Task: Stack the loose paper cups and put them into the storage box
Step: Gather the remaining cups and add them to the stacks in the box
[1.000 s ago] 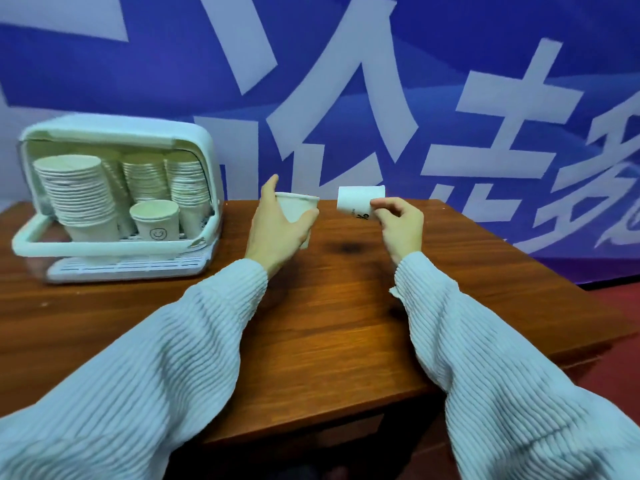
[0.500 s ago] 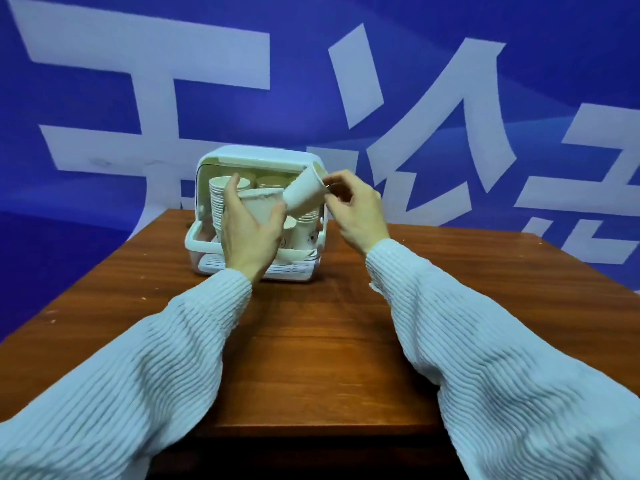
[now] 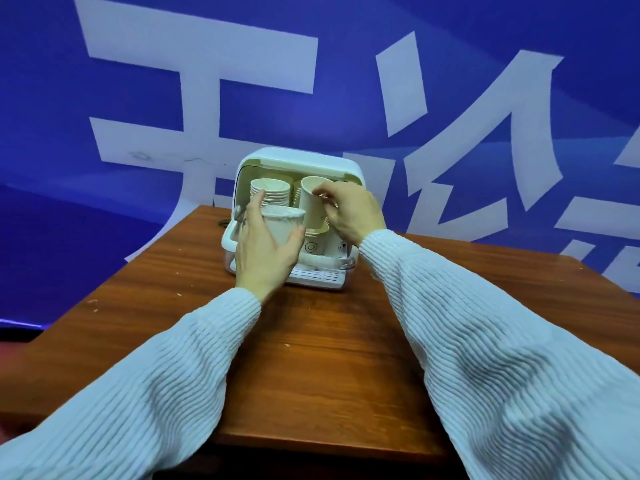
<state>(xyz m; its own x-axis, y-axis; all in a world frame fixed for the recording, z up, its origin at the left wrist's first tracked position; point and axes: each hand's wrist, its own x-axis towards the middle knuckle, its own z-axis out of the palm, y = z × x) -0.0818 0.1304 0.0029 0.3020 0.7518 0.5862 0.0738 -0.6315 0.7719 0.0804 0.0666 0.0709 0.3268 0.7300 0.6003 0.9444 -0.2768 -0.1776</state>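
Both hands have come up to the open white plastic storage box [image 3: 353, 171]. The left hand [image 3: 263, 252] grips a white paper cup [image 3: 282, 225]; the right hand [image 3: 353, 213], having turned its cream paper cup [image 3: 311, 202] upright, pinches the rim just over the cups stacked inside, so nesting appears close. Brown wooden table [image 3: 311, 341]; blue lettered banner [image 3: 138, 98] behind.

Two hands [image 3: 266, 251] [image 3: 353, 211], two loose cups [image 3: 282, 225] [image 3: 311, 202], one storage box [image 3: 298, 161], one table [image 3: 311, 341], several cup stacks [image 3: 272, 192]

Reddish-brown wooden table [image 3: 329, 358] under the grip, blue backdrop [image 3: 346, 39] with large white characters behind it, dim floor lower left
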